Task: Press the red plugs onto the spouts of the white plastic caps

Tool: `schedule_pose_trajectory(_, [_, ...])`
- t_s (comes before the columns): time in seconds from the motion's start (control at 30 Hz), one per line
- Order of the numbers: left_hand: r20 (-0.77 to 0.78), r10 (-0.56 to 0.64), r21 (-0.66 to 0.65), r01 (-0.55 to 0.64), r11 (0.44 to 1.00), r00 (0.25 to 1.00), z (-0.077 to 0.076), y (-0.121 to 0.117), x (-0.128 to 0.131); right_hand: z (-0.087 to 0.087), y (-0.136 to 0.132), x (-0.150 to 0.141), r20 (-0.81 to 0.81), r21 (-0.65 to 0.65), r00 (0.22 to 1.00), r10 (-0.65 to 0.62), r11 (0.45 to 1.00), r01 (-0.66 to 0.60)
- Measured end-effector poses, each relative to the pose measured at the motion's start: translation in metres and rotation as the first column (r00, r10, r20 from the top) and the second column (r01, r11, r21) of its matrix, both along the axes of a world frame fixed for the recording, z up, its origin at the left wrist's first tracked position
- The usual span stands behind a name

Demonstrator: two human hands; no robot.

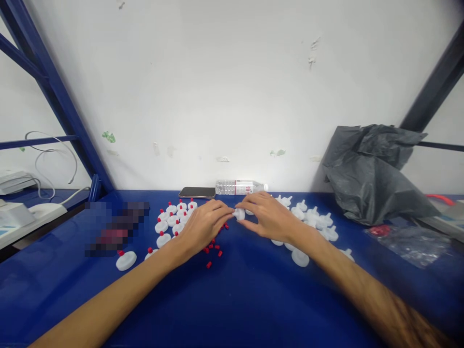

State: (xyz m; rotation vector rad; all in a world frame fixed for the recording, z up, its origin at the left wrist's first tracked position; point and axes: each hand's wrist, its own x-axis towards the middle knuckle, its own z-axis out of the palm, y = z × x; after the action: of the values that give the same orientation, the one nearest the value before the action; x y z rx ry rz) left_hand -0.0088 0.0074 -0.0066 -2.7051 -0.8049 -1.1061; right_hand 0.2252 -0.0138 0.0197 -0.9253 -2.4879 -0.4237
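Above the middle of the blue table, my right hand [266, 212] grips a white nozzle lid [239, 213] between thumb and fingers, its spout turned to the left. My left hand [208, 222] is closed in a pinch at the spout's tip; whatever its fingertips hold is hidden. Below the left hand lie several loose small red caps [209, 265]. White lids with red tips [126, 260] stand in a group to the left, partly covered by my left hand. Plain white nozzle lids [300, 257] are heaped to the right, partly behind my right hand and forearm.
Against the wall lie a phone [197, 193] and a clear water bottle [241, 187] on its side. A grey plastic bag [373, 174] stands at the back right, with a clear bag [416, 244] before it. Blue frame posts [61, 96] rise at the left.
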Motion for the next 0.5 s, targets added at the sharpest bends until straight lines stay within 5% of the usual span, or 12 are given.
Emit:
schedule_pose_trajectory(0.2, [-0.039,0.145,-0.077,-0.148,0.986,0.989,-0.002,0.004,-0.003,0.0,-0.005,-0.003,-0.101,-0.121,0.994,-0.032,0.992,0.02])
schedule_pose_trajectory(0.5, [0.069,0.022,-0.15,-0.011,0.989,0.997,0.002,0.0,-0.004,-0.004,-0.012,-0.013,-0.217,-0.064,0.976,0.026,0.997,-0.041])
